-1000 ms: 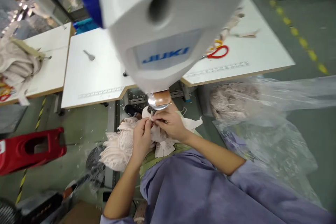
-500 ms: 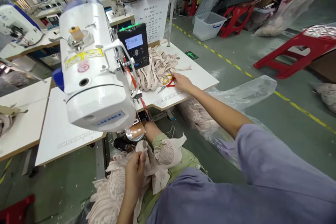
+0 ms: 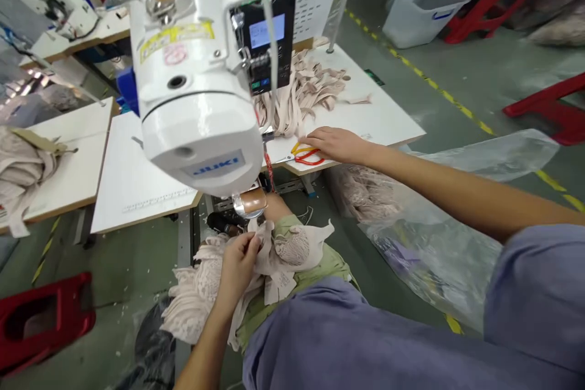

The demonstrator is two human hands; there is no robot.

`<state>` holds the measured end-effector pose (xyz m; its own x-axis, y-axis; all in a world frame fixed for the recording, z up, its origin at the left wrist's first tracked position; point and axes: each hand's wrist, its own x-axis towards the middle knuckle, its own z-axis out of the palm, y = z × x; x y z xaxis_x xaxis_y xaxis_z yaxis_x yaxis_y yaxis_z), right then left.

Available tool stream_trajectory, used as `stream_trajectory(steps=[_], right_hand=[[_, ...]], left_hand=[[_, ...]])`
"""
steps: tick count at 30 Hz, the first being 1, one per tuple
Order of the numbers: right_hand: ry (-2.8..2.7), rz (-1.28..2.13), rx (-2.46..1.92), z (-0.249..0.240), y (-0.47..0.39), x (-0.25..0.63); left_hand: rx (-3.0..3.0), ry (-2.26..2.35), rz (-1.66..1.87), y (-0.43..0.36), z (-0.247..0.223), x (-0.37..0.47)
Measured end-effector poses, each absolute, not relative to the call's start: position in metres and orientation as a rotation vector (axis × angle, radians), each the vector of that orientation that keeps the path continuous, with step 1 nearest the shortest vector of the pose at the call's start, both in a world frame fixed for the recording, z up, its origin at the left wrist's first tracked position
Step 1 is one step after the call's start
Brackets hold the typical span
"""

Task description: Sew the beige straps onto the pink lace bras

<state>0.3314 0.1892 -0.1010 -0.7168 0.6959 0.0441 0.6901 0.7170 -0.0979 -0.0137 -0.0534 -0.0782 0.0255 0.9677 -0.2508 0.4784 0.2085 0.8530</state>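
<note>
Over my lap, my left hand (image 3: 241, 259) pinches the edge of a beige bra piece (image 3: 295, 247) with a lace-patterned cup and a white label. More beige lace pieces (image 3: 192, 298) lie in a pile beneath and left of it. On the white sewing table (image 3: 379, 113), my right hand (image 3: 336, 144) rests palm down, fingers reaching over the handles of red scissors (image 3: 311, 158). Yellow-handled scissors (image 3: 299, 148) lie against them. The fingers look extended rather than wrapped round either pair. Beige straps (image 3: 306, 94) are heaped just behind that hand.
A white sewing machine (image 3: 201, 128) with a dark control panel (image 3: 269, 39) stands in front of me. A clear plastic bag (image 3: 439, 244) of fabric is on the floor at right. Red stools (image 3: 46, 317) and a clear bin (image 3: 420, 15) stand around.
The view has shifted and turned. My right hand has gone from gripping at the red scissors' handle to lying flatter over the handles. The scissors have turned. My left hand still pinches the bra piece.
</note>
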Motion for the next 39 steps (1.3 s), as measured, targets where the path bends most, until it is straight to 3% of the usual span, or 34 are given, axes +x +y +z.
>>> stream_trajectory(steps=[8, 13, 19, 31, 39], right_hand=[[-2.939, 0.223, -1.241, -0.102, 0.170, 0.317], [-2.492, 0.777, -1.448, -0.084, 0.064, 0.315], [-2.466, 0.726, -1.131, -0.077, -0.039, 0.263], [-2.462, 0.814, -1.013, -0.095, -0.030, 0.219], [-2.167, 0.962, -1.142, -0.103, -0.048, 0.231]], left_hand=[[1.125, 1.523, 0.772, -0.053, -0.074, -0.015], [0.876, 1.377, 0.871, -0.055, -0.069, -0.016], [0.753, 1.351, 0.881, -0.058, -0.066, -0.015], [1.061, 1.511, 0.811, -0.062, -0.058, -0.018], [0.946, 1.351, 0.914, -0.059, -0.061, -0.025]])
